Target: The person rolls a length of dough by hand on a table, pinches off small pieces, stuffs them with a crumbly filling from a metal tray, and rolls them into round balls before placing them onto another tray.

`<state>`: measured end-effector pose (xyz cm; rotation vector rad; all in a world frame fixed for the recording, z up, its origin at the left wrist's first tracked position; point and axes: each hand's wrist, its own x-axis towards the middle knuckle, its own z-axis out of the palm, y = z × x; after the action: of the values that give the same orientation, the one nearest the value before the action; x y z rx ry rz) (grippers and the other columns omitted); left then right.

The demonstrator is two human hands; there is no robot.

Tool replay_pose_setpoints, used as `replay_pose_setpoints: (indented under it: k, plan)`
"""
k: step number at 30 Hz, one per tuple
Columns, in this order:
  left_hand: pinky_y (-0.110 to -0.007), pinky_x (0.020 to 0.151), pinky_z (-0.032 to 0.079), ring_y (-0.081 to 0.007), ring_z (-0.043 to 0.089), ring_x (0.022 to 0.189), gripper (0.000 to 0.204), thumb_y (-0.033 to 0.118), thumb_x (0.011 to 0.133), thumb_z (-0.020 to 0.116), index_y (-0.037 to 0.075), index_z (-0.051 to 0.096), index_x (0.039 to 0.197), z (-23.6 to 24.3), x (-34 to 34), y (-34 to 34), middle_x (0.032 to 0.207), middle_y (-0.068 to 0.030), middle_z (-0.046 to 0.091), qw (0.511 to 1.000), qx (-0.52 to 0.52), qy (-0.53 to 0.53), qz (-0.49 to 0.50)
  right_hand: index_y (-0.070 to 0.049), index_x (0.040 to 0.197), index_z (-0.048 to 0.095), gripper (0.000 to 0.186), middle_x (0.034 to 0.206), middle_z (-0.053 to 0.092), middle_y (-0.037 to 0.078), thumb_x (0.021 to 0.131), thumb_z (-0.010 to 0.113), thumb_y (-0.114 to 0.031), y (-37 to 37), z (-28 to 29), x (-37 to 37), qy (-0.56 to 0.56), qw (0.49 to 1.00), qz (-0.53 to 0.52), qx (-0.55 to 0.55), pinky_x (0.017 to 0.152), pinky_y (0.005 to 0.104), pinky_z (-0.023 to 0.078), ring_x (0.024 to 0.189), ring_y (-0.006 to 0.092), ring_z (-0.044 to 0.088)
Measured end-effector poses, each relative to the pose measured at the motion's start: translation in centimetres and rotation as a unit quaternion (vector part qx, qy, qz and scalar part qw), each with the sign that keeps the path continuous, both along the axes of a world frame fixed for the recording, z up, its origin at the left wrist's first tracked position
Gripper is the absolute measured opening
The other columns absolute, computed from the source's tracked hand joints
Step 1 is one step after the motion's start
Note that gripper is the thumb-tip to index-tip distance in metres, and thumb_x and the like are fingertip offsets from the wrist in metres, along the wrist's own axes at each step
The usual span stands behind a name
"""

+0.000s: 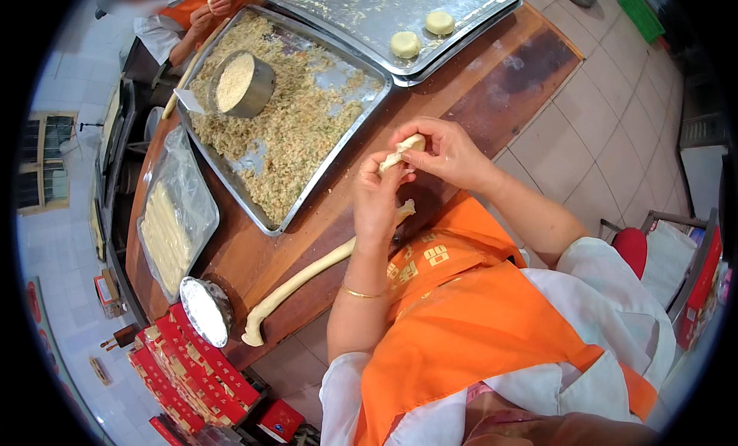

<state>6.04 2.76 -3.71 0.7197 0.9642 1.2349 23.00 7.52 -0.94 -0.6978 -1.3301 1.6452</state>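
Note:
Raised over the table's front edge, my left hand (375, 186) and my right hand (434, 150) both grip a small pale dough piece (411, 144), fingers curled around it. A long dough rope (303, 281) lies on the wood beneath them, partly hidden by my left arm. Left of my hands, a steel tray (314, 192) holds loose crumbly filling (276, 177), with a round metal container of pale grains (236, 81) standing in it. Left of that tray, plastic-covered dough strips (165, 227) lie beside a metal bowl with white powder (202, 310).
Stacked trays (346, 15) with pale rounds (405, 44) sit at the back of the wooden table (492, 100). A co-worker's hands (201, 15) hold something at the upper left. Red boxes (192, 369) are piled lower left. A green basket (640, 17) and a chair (676, 254) stand right.

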Motion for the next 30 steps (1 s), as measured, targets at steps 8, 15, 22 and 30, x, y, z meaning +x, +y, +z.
replay_pose_setpoints:
  k: [8,15,22,30]
  plan:
    - [-0.031,0.086,0.058,-0.0202,0.068,0.098,0.020,0.004,0.096,0.063,-0.003,0.061,0.114,-0.1,-2.4,0.7,0.108,-0.0086,0.066,0.995,-0.034,0.055,0.074,-0.002,0.112,0.061,0.019,0.102,0.063,0.004,0.093,0.063,-0.004,1.4,1.0,7.8,0.197,0.970,-0.102,-0.094,0.069,0.0241,0.052,0.080,0.0102,0.060]
    - [-0.023,0.078,0.049,-0.0083,0.060,0.089,0.018,0.007,0.091,0.072,0.001,0.066,0.106,-1.3,0.0,1.5,0.099,-0.0025,0.065,0.952,0.056,0.294,0.056,-0.005,0.099,0.066,0.015,0.105,0.064,0.008,0.085,0.068,-0.003,0.4,-3.6,7.1,-0.347,0.913,-0.143,0.163,0.079,0.0337,0.051,0.088,0.0211,0.062]
    - [-0.040,0.089,0.048,-0.0312,0.059,0.103,0.018,0.001,0.081,0.070,0.002,0.070,0.099,-2.8,-0.9,0.8,0.106,-0.0119,0.065,0.785,0.228,0.576,-0.009,-0.006,0.099,0.066,0.025,0.106,0.062,0.009,0.076,0.073,-0.003,-0.5,-5.0,6.9,-0.420,0.850,-0.160,0.276,0.089,0.0416,0.048,0.101,0.0324,0.056]
    - [-0.043,0.106,0.043,-0.0358,0.056,0.125,0.037,0.014,0.097,0.055,0.003,0.059,0.133,-0.2,0.2,6.9,0.132,-0.0177,0.061,0.846,0.215,0.479,-0.095,-0.006,0.112,0.064,0.034,0.119,0.058,0.010,0.078,0.069,-0.001,0.2,-4.0,6.8,-0.370,0.862,-0.230,0.260,0.096,0.0406,0.046,0.109,0.0324,0.054]
